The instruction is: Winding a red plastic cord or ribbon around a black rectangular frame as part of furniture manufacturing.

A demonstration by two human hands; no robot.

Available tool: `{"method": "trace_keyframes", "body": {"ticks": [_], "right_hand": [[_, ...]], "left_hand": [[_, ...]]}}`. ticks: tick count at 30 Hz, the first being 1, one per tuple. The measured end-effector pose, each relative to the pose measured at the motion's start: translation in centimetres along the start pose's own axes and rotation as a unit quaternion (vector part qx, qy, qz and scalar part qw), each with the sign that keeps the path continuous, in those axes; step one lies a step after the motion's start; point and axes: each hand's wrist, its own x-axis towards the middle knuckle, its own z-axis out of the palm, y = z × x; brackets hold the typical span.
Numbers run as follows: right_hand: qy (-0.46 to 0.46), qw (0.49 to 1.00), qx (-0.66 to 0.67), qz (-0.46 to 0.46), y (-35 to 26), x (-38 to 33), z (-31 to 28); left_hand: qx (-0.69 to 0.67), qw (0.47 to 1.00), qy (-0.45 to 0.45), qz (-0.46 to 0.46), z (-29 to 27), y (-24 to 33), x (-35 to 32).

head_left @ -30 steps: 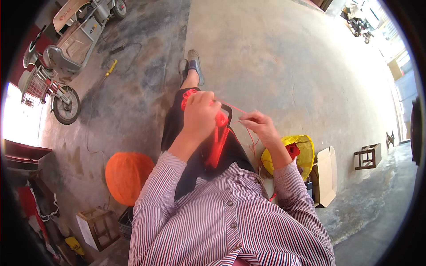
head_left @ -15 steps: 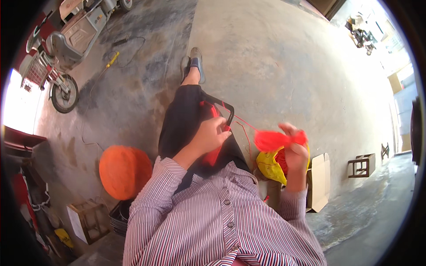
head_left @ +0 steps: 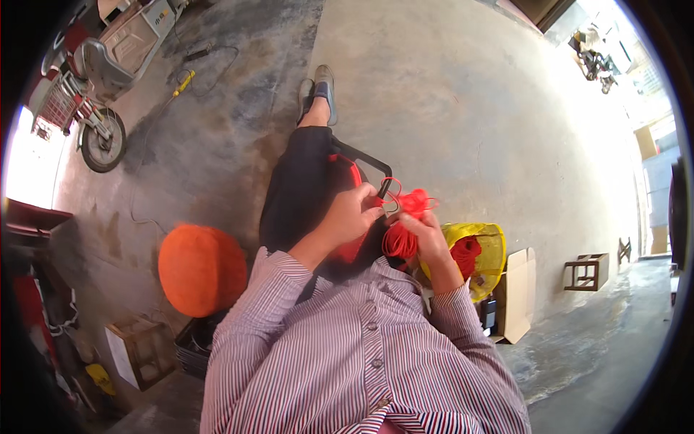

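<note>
A red piece (head_left: 352, 247) with a black bent bar (head_left: 365, 157) lies across my dark-trousered lap. My left hand (head_left: 354, 215) rests over it, thumb and fingers pinched on a bit of red cord beside the bar's near end. My right hand (head_left: 431, 237) is closed around a bundle of red cord (head_left: 414, 203), whose looped strands hang below the fingers. Loose loops of the cord stretch between the two hands, close to the bar. How the cord meets the red piece is hidden by my left fingers.
Right of my lap, a yellow bag (head_left: 491, 271) holds more red cord, beside an open cardboard box (head_left: 520, 296). An orange round seat (head_left: 202, 270) stands at left. Wooden stools (head_left: 587, 272) (head_left: 141, 353), a cable with a yellow end (head_left: 184, 82) and a parked three-wheeler (head_left: 101, 134) are further off.
My right hand has come in leftward with the cord bundle, close to my left hand. The stretched strand has slackened into loops. My left hand stays near the black bar.
</note>
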Motion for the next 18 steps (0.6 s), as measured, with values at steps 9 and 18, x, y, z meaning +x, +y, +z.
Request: {"method": "trace_keyframes", "body": {"ticks": [9,18], "right_hand": [[-0.083,0.995,-0.057,-0.005,-3.2,-5.0,3.1],[-0.143,0.978,0.131,-0.077,-7.6,-5.4,5.2]], "left_hand": [[-0.085,0.996,0.010,-0.024,0.3,0.6,-0.3],[0.070,0.952,0.217,0.204,0.2,3.6,-0.5]]}}
